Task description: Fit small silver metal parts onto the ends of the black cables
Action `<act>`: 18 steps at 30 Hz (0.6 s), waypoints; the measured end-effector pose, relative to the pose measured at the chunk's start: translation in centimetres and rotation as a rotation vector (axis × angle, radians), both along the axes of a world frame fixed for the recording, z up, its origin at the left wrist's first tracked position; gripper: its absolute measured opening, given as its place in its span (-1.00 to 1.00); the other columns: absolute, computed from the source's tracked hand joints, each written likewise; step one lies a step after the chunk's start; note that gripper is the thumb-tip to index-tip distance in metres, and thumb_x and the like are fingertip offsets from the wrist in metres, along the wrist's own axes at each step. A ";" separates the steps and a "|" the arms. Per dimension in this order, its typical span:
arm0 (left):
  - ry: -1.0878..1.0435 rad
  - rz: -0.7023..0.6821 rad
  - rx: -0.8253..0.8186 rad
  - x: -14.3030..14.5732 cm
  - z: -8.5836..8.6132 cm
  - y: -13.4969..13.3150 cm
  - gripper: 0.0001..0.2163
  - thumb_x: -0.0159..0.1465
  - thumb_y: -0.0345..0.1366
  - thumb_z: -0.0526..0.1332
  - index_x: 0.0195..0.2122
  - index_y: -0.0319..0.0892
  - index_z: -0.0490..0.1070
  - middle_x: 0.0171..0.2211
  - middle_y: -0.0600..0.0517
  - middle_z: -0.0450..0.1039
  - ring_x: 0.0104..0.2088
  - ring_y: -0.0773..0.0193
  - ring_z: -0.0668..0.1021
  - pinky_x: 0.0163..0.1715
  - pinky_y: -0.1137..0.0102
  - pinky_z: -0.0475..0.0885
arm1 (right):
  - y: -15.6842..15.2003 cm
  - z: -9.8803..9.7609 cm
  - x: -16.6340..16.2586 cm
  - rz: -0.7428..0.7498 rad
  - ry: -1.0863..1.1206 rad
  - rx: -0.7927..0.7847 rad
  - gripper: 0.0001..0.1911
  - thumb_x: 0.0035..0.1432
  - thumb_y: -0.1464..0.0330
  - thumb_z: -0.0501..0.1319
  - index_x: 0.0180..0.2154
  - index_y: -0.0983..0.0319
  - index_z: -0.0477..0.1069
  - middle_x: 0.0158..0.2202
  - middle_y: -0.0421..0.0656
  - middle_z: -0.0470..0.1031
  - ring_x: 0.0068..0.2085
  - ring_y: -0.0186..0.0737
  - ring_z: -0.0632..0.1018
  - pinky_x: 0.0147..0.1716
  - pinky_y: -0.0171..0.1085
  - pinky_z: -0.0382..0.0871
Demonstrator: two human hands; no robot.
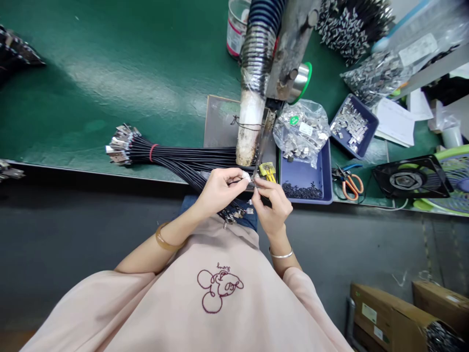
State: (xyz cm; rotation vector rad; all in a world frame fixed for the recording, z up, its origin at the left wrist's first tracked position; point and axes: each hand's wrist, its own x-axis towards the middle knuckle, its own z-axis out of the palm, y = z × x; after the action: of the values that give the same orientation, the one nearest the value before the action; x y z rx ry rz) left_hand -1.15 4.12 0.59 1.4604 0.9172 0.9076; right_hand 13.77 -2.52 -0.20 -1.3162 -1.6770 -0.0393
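Note:
My left hand point(219, 189) and my right hand point(271, 201) meet at the table's front edge, both pinched on a small metal connector point(252, 186) at the end of a black cable. A bundle of black cables point(176, 157) tied with a red band lies across the green table point(110, 73), with metal plugs at its left end point(119, 144). More cable ends with metal pieces hang in my lap point(236, 213). Just above my fingers stands a white nozzle point(248, 128) under a ribbed hose point(261, 44).
A blue tray point(306, 176) holds small black parts and a clear bag of metal shells point(302, 129). A second blue tray point(352, 126) of shells, orange-handled scissors point(350, 183), a black fan point(410, 178) and a can point(236, 27) surround it. Cardboard boxes point(388, 313) sit on the floor.

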 end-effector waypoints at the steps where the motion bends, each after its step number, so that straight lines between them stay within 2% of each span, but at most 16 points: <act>1: 0.001 -0.002 0.000 0.0 0.0 0.0 -0.82 0.24 -0.32 0.22 -0.49 -0.27 0.47 -0.58 0.11 0.28 -0.55 0.44 0.28 -0.53 0.50 0.17 | 0.0 0.0 0.0 0.003 -0.008 0.004 -0.79 0.16 0.59 0.26 -0.29 0.15 0.41 -0.17 -0.10 0.67 -0.14 -0.24 0.68 -0.14 -0.24 0.62; 9: -0.057 0.025 -0.043 0.2 0.5 0.2 -0.85 0.21 -0.30 0.25 -0.43 -0.29 0.50 -0.55 0.09 0.33 -0.53 0.44 0.29 -0.52 0.51 0.20 | 0.4 0.5 -0.1 -0.007 -0.057 0.044 -0.79 0.14 0.60 0.29 -0.28 0.17 0.43 -0.17 -0.09 0.67 -0.17 -0.26 0.68 -0.14 -0.30 0.62; 14: -0.024 0.004 -0.036 0.1 0.5 0.1 -0.82 0.21 -0.32 0.24 -0.51 -0.28 0.45 -0.60 0.11 0.23 -0.55 0.45 0.23 -0.55 0.50 0.14 | 0.1 0.1 -0.1 -0.006 -0.104 0.065 -0.80 0.13 0.59 0.29 -0.29 0.17 0.43 -0.17 -0.07 0.67 -0.18 -0.23 0.70 -0.16 -0.29 0.62; 18: 0.009 -0.004 -0.013 0.0 0.5 0.0 -0.81 0.21 -0.32 0.23 -0.52 -0.27 0.45 -0.60 0.11 0.24 -0.55 0.44 0.23 -0.55 0.50 0.14 | -0.1 0.1 0.0 -0.004 -0.143 0.060 -0.80 0.15 0.56 0.28 -0.27 0.14 0.41 -0.15 -0.10 0.68 -0.20 -0.23 0.70 -0.21 -0.27 0.64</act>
State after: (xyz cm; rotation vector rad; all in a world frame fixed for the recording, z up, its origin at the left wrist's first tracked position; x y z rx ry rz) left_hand -1.17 4.08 1.07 1.4555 0.9250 0.8909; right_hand 13.79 -2.65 -0.15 -1.2973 -1.7795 -0.1894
